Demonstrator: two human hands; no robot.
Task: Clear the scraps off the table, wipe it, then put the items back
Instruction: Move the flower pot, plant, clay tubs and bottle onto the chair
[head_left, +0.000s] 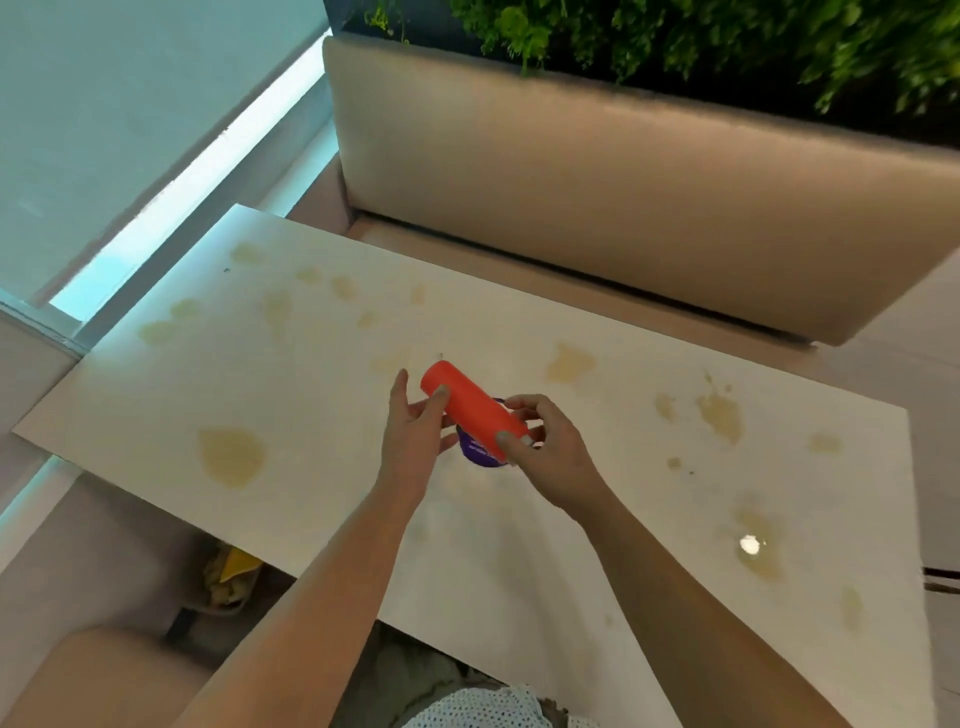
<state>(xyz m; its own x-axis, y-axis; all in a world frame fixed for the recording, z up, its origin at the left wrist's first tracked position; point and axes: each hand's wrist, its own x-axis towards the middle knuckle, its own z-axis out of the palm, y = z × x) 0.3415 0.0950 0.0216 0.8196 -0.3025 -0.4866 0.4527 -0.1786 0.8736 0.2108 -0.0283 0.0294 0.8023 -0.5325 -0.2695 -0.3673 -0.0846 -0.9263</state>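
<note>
At far left, a pale window blind. Lower down, under the near edge of the table, a small bin with yellow scraps inside. Then the white table itself, marked with many yellowish stains across its top. Near the middle, above the table, the left hand: fingers curled loosely around the far part of an orange-red cylinder, index finger stretched upward. Cylinder tilted, held in the air between both hands. Directly beneath it, a purple object, mostly hidden; impossible to tell what. Next, the right hand, pinching the near end of the cylinder with thumb and fingertips. Further right, more stains and one shiny wet spot. Behind the table, a beige bench backrest, with green plants above.
</note>
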